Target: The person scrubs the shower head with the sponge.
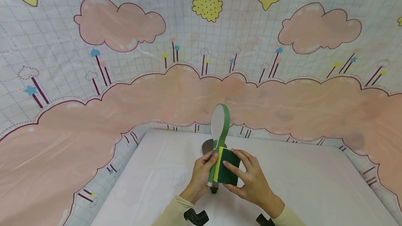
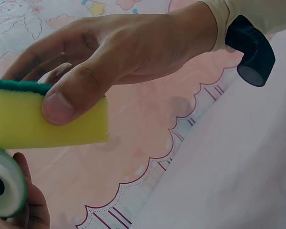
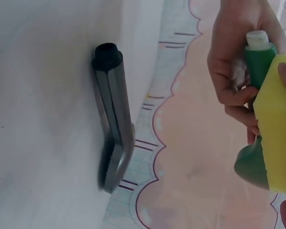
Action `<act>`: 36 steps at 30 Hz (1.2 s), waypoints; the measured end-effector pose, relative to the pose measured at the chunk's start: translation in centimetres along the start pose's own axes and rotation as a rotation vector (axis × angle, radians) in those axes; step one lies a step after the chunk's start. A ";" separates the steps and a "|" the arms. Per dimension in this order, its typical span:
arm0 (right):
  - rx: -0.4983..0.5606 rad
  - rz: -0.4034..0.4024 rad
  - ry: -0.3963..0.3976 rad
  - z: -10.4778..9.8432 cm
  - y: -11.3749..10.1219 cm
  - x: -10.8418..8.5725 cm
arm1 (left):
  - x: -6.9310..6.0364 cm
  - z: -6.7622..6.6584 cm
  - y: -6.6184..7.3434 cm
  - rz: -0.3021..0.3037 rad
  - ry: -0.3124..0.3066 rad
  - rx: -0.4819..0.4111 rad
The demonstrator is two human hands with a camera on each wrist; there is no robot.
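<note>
My left hand (image 1: 198,175) grips the green handle of an upright tool with a pale oval head (image 1: 218,123). A yellow and green sponge (image 1: 228,166), against the handle's right side, is pinched by my right hand (image 1: 253,180), fingers spread over its dark green side. The left wrist view shows the right thumb on the yellow side of the sponge (image 2: 52,129), above the round end of the handle (image 2: 12,188). In the right wrist view my left hand's fingers (image 3: 236,98) wrap the handle (image 3: 261,64), partly hidden by the sponge (image 3: 276,129).
A grey shower-head-like object (image 3: 117,105) with a black threaded end lies on the white table (image 1: 141,184), behind and below the hands in the head view. A cloth printed with clouds and stars (image 1: 188,97) hangs beyond the table's far edge.
</note>
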State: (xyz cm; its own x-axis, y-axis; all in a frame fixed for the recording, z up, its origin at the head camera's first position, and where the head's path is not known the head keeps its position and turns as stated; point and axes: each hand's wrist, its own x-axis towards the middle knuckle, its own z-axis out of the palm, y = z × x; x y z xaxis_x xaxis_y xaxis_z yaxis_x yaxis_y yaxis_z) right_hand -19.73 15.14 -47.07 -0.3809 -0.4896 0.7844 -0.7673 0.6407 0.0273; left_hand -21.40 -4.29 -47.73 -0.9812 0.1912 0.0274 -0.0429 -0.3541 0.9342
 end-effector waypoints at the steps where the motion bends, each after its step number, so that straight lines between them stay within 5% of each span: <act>1: 0.000 -0.003 0.000 0.0 0.0 0.0 | 0.0 -0.1 0.0 0.003 0.001 0.006; 21: -0.035 -0.047 0.009 -0.8 1.6 1.0 | -0.1 -0.2 0.3 0.036 -0.041 0.053; 29: -0.043 -0.025 0.032 -1.1 2.0 1.2 | -0.2 -0.3 0.2 0.051 -0.109 0.086; 36: -0.048 0.001 0.021 -1.1 1.8 1.0 | -0.2 -0.3 0.2 0.058 -0.086 0.114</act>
State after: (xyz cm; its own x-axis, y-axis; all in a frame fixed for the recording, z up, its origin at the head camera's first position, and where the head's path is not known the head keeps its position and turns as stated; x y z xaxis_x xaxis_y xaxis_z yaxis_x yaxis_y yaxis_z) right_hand -20.96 16.47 -45.59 -0.3706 -0.4766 0.7972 -0.7407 0.6695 0.0559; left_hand -21.23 -4.68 -47.70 -0.9614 0.2529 0.1081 0.0396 -0.2617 0.9643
